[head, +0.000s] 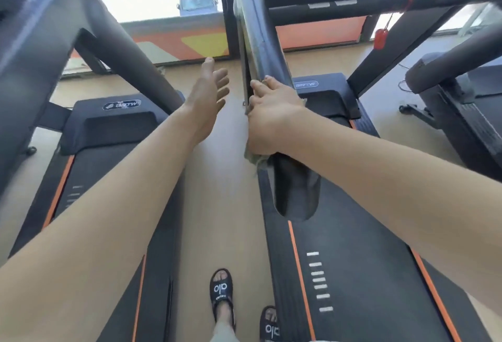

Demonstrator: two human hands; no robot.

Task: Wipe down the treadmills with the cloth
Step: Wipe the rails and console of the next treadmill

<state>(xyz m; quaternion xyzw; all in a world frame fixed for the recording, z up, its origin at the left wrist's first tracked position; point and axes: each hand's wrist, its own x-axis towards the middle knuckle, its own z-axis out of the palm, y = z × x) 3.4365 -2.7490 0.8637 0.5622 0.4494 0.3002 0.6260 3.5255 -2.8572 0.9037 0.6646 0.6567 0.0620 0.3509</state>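
The right hand (267,113) grips a greyish cloth (254,158) against the dark handrail (260,50) of the treadmill at three o'clock (358,273), fingers curled over its edge. At eleven o'clock from it, the left hand (207,97) hovers with fingers straight, touching nothing, above the tan floor (217,205). Another treadmill (114,129) stands at nine o'clock. Black sandals (221,291) show at six o'clock.
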